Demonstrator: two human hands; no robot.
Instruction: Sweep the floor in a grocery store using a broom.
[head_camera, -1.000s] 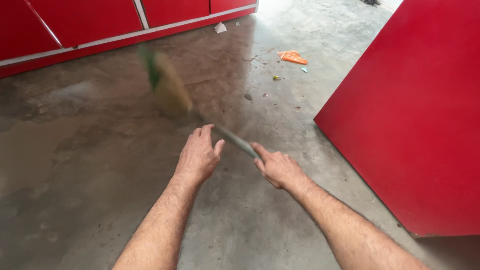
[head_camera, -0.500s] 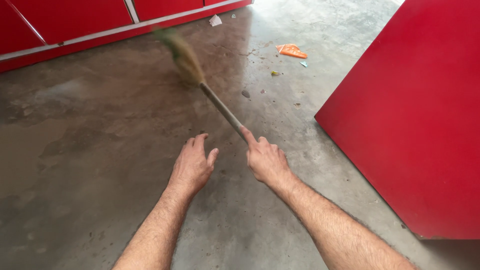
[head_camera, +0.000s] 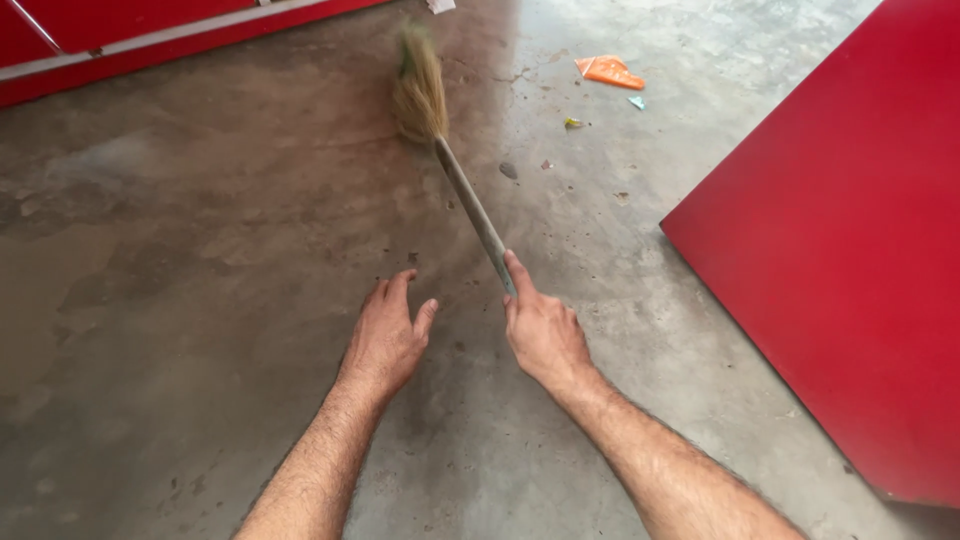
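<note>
I am holding the broom (head_camera: 470, 200) in my right hand (head_camera: 540, 330), fingers wrapped tight round the near end of its grey handle, forefinger lying straight along the shaft. The broom is slanting away from me, up and to the left, its straw head (head_camera: 418, 85) pointing toward the far wall and looking slightly blurred. I cannot tell whether the bristles are touching the floor (head_camera: 200, 250).

My left hand (head_camera: 388, 335) is hanging free just beside the right, palm down, fingers loosely spread and gripping nothing. It is near the handle's end but not touching it.

Bare, stained concrete is lying under both arms. Beyond the broom head, to the right, small bits of litter are scattered: an orange scrap (head_camera: 610, 70), a pale bluish bit (head_camera: 637, 102) next to it, a small yellowish bit (head_camera: 572, 123) and a dark spot (head_camera: 508, 170) nearer the handle. A big red panel (head_camera: 840, 260) is filling the right side, its edge running diagonally, well apart from the broom. A red cabinet base (head_camera: 150, 30) with a pale strip is running along the top left.
</note>
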